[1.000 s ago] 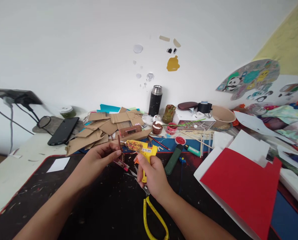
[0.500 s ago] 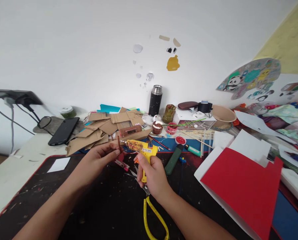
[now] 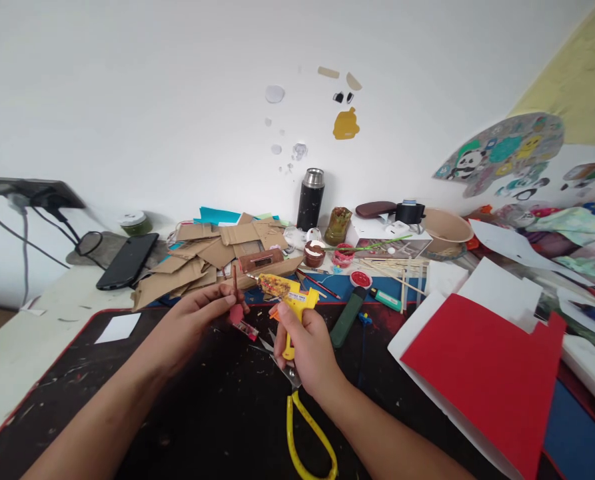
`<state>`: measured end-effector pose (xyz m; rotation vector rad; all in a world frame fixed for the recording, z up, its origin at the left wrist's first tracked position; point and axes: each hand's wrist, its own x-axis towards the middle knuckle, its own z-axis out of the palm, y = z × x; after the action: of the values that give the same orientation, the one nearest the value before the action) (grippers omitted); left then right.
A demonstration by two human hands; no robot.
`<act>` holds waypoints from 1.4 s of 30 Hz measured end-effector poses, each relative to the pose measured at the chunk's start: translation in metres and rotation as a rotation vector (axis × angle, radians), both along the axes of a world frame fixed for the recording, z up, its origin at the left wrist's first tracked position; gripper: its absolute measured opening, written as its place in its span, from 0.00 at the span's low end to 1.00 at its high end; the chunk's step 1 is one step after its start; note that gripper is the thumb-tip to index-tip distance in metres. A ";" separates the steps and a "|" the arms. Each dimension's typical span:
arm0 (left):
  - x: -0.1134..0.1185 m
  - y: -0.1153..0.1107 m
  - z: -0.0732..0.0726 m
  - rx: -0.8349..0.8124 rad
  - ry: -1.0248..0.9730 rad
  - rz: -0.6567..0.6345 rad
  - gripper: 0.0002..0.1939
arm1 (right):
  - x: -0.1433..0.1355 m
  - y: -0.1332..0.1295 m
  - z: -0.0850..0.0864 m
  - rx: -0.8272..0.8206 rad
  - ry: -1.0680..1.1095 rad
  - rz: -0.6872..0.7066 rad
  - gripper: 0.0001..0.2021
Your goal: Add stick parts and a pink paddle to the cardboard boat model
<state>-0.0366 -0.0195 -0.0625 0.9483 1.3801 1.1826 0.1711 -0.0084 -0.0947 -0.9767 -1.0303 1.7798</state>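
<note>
My right hand [image 3: 308,340] is wrapped round the handle of a yellow glue gun [image 3: 297,308], its fingers by the orange trigger. The gun's nozzle points left and is a short way from what my left hand [image 3: 204,317] pinches: a thin brown stick [image 3: 234,280] standing upright between thumb and fingers. A small reddish-pink round piece [image 3: 236,313] shows just below those fingertips; whether it is joined to the stick I cannot tell. Under my right hand lie scissors with yellow handles [image 3: 290,427], their blades partly hidden.
Cardboard scraps [image 3: 192,267] are heaped behind my left hand. A black flask [image 3: 310,200], paint pots and a white box stand along the wall. A green cutter-like tool [image 3: 350,319] lies right of the gun. Red card [image 3: 482,373] covers the right side; a phone [image 3: 127,262] lies left.
The glue gun has shifted slightly right, its nozzle drawing away from the brown stick. My left hand has moved a little, and the pink round piece shows more clearly.
</note>
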 end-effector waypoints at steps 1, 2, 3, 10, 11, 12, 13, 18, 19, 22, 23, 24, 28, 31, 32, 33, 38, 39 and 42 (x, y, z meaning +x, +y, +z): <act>0.001 0.000 0.001 -0.001 -0.020 -0.003 0.23 | 0.000 0.001 -0.001 -0.005 0.015 -0.010 0.36; 0.002 -0.001 0.001 -0.001 -0.035 -0.010 0.23 | 0.000 0.001 -0.002 -0.012 0.029 -0.025 0.36; 0.002 -0.001 0.002 -0.001 -0.041 -0.016 0.23 | 0.000 0.002 -0.003 -0.021 0.039 -0.040 0.35; -0.003 -0.007 -0.002 -0.071 0.029 -0.174 0.24 | -0.002 0.004 -0.011 -0.047 0.079 -0.078 0.33; -0.005 -0.008 -0.003 -0.078 0.047 -0.209 0.24 | -0.002 0.004 -0.011 -0.047 0.088 -0.078 0.33; -0.006 -0.009 -0.003 -0.079 0.066 -0.246 0.24 | -0.002 0.004 -0.011 -0.048 0.095 -0.076 0.33; -0.006 -0.009 -0.003 -0.075 0.083 -0.281 0.23 | -0.002 0.004 -0.011 -0.050 0.100 -0.070 0.33; -0.005 -0.011 0.002 -0.054 0.171 -0.402 0.22 | -0.002 0.004 -0.007 -0.051 0.113 -0.005 0.34; -0.004 -0.010 0.004 -0.052 0.186 -0.418 0.21 | -0.001 0.004 -0.007 -0.049 0.115 0.006 0.35; -0.001 -0.010 0.007 -0.048 0.223 -0.478 0.19 | -0.001 0.003 -0.007 -0.042 0.117 0.019 0.34; 0.000 -0.010 0.007 -0.046 0.231 -0.502 0.19 | -0.001 0.003 -0.008 -0.039 0.116 0.021 0.34; 0.000 -0.010 0.006 -0.043 0.236 -0.524 0.19 | -0.001 0.003 -0.008 -0.036 0.114 0.025 0.34; 0.000 -0.012 0.000 -0.055 0.214 -0.590 0.19 | -0.001 0.002 -0.008 -0.029 0.099 0.036 0.31; -0.001 -0.012 -0.002 -0.067 0.193 -0.628 0.19 | -0.002 0.001 -0.008 -0.030 0.096 0.032 0.30; -0.001 -0.012 0.000 -0.066 0.192 -0.636 0.19 | -0.002 0.001 -0.008 -0.032 0.100 0.028 0.30; 0.000 -0.012 0.001 -0.063 0.196 -0.639 0.19 | -0.002 0.002 -0.008 -0.032 0.104 0.022 0.30; 0.003 -0.010 0.012 -0.037 0.243 -0.630 0.20 | -0.002 0.002 -0.008 -0.041 0.104 -0.015 0.30; 0.003 -0.010 0.013 -0.034 0.252 -0.633 0.20 | -0.002 0.002 -0.008 -0.042 0.099 -0.020 0.30; 0.003 -0.010 0.012 -0.024 0.262 -0.632 0.22 | -0.002 0.002 -0.009 -0.037 0.091 -0.038 0.29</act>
<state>-0.0332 -0.0294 -0.0504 1.4255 1.1540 0.5767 0.1691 -0.0069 -0.1034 -0.9228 -0.9187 1.8009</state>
